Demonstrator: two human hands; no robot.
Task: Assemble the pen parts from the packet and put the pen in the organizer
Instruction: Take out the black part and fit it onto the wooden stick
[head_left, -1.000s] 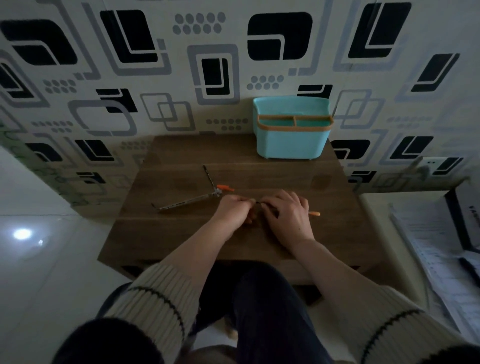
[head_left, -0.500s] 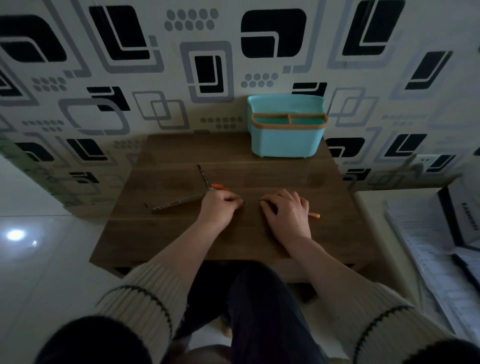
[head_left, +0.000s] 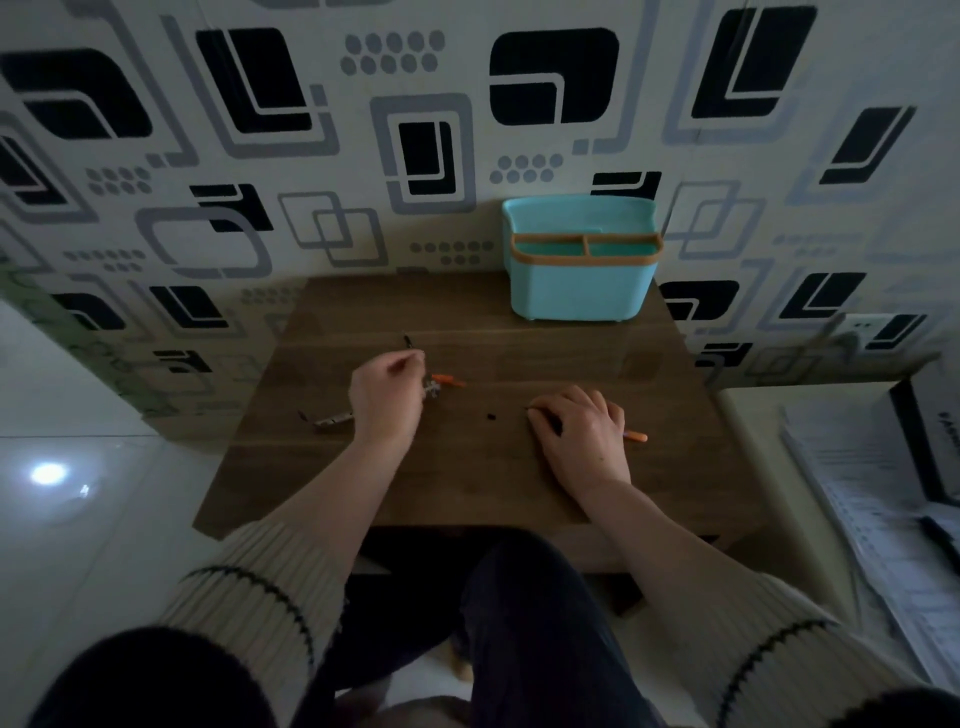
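Wood-grain table (head_left: 519, 467), boxy turquoise plastic organizer (head_left: 582, 291)

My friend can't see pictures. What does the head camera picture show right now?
A person sits at a small wooden table with small pen parts spread out. The left hand reaches toward a thin dark part, and the right hand holds an orange pen piece down on the table. A blue organizer stands at the back against the patterned wall.

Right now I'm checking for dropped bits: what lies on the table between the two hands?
In the head view, one small black piece lies on bare wood between the left hand and the right hand, apart from both.
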